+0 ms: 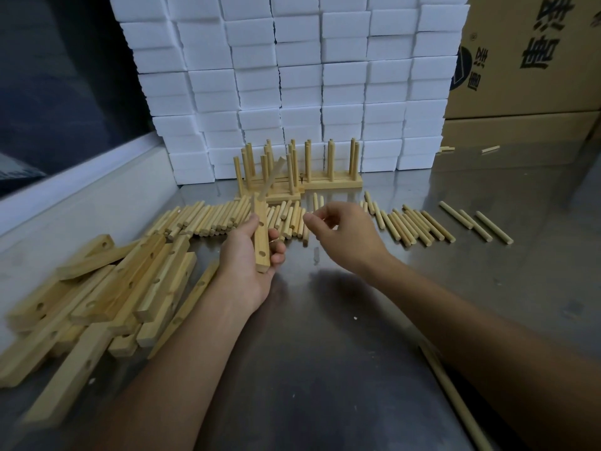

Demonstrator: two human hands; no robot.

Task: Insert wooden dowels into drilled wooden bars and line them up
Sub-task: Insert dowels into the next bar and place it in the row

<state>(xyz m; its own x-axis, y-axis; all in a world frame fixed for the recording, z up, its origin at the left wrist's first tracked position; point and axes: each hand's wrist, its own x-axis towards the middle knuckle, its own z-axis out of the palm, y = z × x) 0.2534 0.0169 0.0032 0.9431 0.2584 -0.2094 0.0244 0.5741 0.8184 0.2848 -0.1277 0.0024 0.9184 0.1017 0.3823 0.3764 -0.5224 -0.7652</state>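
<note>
Head view, my left hand (pixel 252 255): I grip one drilled bar (pixel 261 237) upright in my fist, near its lower end; one hole shows just above my fingers and another by my thumb.
Head view, dowel in the bar: a blurred dowel (pixel 273 177) stands tilted out of the bar's top end; I cannot tell how deep it sits.
Head view, my right hand (pixel 341 236): it hovers just beside the bar, fingers loosely curled, thumb and forefinger close together; I cannot make out a dowel between them.
Loose dowels (pixel 227 216): a long row lies on the steel table (pixel 341 336) just beyond my hands, too many to count, with three more (pixel 474 222) lying apart at the right.
Spare bars (pixel 107 294): a heap at my left, roughly a dozen, overlapping too much for a sure count.
Finished pieces (pixel 302 177): at least two bars with upright dowels stand against the stacked white blocks (pixel 292 76).
Handling, bar: I judge it light, stiff and dry, not slippery; best held at mid-length, clear of the holes.
Handling, dowel: light and rigid, apt to roll; I would pinch it near one end and push straight, since a tilted entry could jam.
</note>
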